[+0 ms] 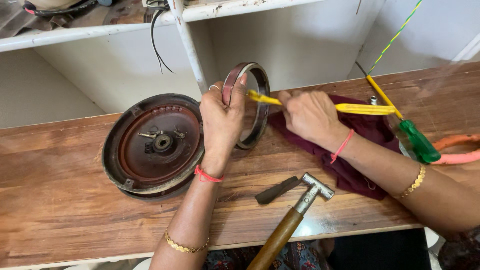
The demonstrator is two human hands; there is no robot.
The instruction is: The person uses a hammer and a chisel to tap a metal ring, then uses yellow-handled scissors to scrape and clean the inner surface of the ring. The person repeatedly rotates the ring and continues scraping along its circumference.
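Two hands were at work on one metal ring [255,107], which stood on edge on the wooden tabletop [60,200], just at 3 o'clock of a round rust-brown housing [152,145]. We recorded the left hand [220,117] closed over the ring's upper rim, thumb on the near side and fingers over the top; we judged this grip was what kept the ring upright and turned its inner face toward the other hand. The right hand [310,117] was closed around a yellow-handled tool [350,108], whose yellow tip reached into the ring's opening at about 9 o'clock of that hand. We could not tell whether the tip touched the inner wall.

Under the right wrist lay a maroon cloth [360,160], apparently as padding beneath the work. A hammer [295,215] with a wooden handle lay at 6 o'clock of the ring, beside a dark flat strip [277,190], both within easy reach. A green-handled screwdriver [412,137] rested at 3 o'clock, near an orange hose [457,150]. White shelving [190,45] stood behind.
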